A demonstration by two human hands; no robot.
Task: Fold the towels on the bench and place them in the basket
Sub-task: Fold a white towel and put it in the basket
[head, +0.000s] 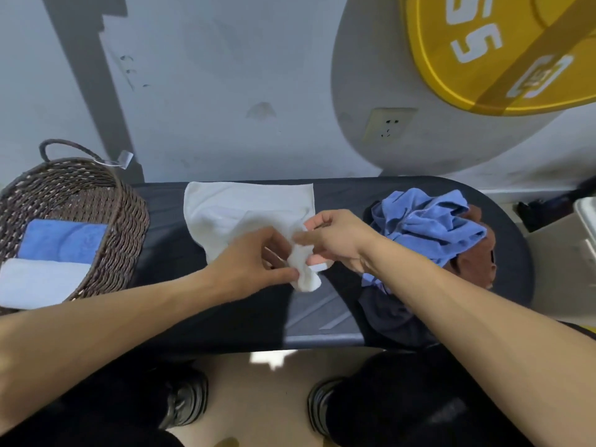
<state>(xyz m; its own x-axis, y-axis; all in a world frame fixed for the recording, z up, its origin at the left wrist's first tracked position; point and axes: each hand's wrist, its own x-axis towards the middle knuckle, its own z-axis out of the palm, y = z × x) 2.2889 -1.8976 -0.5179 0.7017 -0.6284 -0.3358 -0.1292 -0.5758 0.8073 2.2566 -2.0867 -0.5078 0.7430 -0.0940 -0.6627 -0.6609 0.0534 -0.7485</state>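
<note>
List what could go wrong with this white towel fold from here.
Both the left hand and the right hand pinch one bunched corner of the white terry towel, so the fold may end up crooked. The crumpled blue towel lies close beside it and could get dragged along. The dark woven wicker basket already holds two folded towels.

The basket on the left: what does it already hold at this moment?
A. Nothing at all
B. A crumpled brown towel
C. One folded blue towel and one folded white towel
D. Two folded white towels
C: inside the woven basket a folded blue towel lies flat, with a folded white towel next to it on the nearer side.
</note>
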